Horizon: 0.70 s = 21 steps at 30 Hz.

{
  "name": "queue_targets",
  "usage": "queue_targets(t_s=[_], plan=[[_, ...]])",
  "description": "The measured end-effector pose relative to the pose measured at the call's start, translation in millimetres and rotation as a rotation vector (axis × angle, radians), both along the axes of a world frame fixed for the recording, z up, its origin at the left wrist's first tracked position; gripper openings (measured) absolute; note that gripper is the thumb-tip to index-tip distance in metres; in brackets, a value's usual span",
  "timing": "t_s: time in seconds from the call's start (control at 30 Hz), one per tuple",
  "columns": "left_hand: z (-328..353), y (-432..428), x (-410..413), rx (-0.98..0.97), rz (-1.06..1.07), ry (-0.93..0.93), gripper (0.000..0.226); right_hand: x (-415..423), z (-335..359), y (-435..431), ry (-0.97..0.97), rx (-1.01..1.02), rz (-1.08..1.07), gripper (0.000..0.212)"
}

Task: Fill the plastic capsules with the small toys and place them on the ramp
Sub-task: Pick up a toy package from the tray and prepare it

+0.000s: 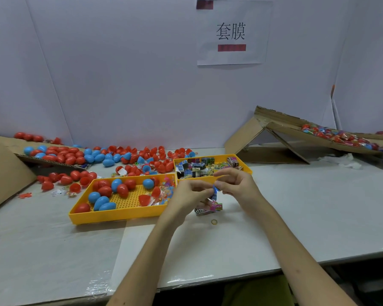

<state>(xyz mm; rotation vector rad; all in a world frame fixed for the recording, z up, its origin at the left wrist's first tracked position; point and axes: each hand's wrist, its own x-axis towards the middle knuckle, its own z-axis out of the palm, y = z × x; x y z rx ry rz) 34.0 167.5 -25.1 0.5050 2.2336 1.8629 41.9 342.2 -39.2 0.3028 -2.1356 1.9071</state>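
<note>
My left hand [191,194] and my right hand [236,183] meet above the table and pinch a small blue-wrapped toy [215,191] between their fingertips. Under them lie two more wrapped toys [210,208]. A yellow tray [119,214] to the left holds red and blue capsules [122,189]. Behind the hands, a second yellow tray [244,165] is full of small wrapped toys [199,167]. The cardboard ramp [296,129] rises at the right, with filled capsules [341,138] gathered on its lower end.
Loose red and blue capsules [111,156] are scattered along the back of the table and on a cardboard sheet [53,161] at the left. A rubber band [214,221] lies near the toys. A paper sign [231,33] hangs on the white wall.
</note>
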Motion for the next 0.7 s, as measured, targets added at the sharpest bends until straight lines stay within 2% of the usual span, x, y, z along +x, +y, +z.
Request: queue_targets(t_s=[0.17,0.27,0.43,0.7], plan=[[0.9,-6.5,0.2,0.239,-0.111,-0.171,0.009,0.2,2.2,-0.9,-0.02,-0.1,0.008,0.016],[0.4,-10.0,0.1,0.33,-0.082,-0.198,0.005,2.2,6.2,0.6,-0.058,-0.217,0.065,0.03],[-2.3,-9.4,1.6,0.339,-0.044,-0.138,0.006,3.9,2.1,-5.7,-0.123,-0.079,0.196,0.027],[-2.2,-5.4,6.1,0.315,0.009,-0.1,0.014,2.6,1.4,-1.1,-0.091,-0.118,0.108,0.022]])
